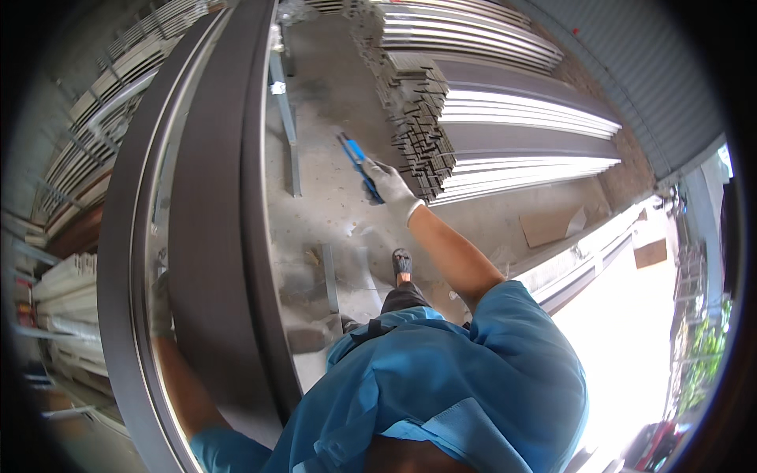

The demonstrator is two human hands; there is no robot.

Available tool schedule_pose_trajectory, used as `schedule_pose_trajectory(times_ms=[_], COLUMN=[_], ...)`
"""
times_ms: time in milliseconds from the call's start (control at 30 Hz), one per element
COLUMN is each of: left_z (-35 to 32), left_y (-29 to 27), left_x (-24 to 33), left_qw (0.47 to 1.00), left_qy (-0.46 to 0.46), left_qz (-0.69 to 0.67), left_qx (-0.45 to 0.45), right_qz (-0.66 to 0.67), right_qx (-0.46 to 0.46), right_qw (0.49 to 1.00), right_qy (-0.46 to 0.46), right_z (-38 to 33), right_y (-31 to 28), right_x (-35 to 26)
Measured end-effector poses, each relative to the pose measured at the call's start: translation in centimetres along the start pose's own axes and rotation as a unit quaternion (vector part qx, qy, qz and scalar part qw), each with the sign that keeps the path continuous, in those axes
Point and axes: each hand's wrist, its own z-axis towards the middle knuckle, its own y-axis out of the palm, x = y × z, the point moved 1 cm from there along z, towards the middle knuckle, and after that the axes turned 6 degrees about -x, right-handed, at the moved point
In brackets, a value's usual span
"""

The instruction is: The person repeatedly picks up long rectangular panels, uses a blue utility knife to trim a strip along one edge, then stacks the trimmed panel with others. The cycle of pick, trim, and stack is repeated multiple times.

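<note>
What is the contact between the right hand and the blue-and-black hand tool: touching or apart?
Touching. The head view shows the gloved right hand closed around the blue-and-black hand tool, which sticks out beyond the grip.

The floor (323, 87) is grey concrete with scattered light marks. A stack of long dark and pale profiles (426, 142) stands low on it, right of centre; any spacers beneath are hidden. A flat cardboard sheet (542, 230) lies nearby, and one dark shoe (402, 262) rests near the centre. Beside the long dark panels (213, 197), grey metal members (295, 165) show; the panels' supports are mostly concealed.
</note>
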Motion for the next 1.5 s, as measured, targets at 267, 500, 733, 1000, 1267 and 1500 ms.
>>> schedule_pose_trajectory(times_ms=[267,500,733,1000,1267,1500], left_z=[0.0,-0.3,-1.9,-1.7,-1.2,1.1], left_y=[5.5,9.3,18.5,23.2,24.3,24.5], left_x=[10.4,8.3,11.7,13.7,14.2,17.1], left_qw=[0.967,0.811,0.731,0.737,0.694,0.708], left_qy=[-0.045,-0.198,-0.276,-0.319,-0.331,-0.309], left_qz=[0.251,0.510,0.552,0.506,0.540,0.545], left_qx=[-0.017,0.205,0.293,0.313,0.343,0.326], right_qz=[-0.060,-0.066,-0.520,-0.593,-0.668,-0.452], right_qx=[0.311,0.373,0.421,0.384,0.351,0.151], right_qw=[0.944,0.921,0.743,0.707,0.654,0.855], right_qy=[-0.090,-0.090,-0.018,-0.025,0.052,-0.205], right_z=[10.7,26.1,40.2,46.9,46.7,47.0], right_y=[-26.4,-46.5,-56.8,-63.3,-63.1,-50.3], right_x=[3.0,-3.1,-8.7,-10.3,-10.9,-11.5])
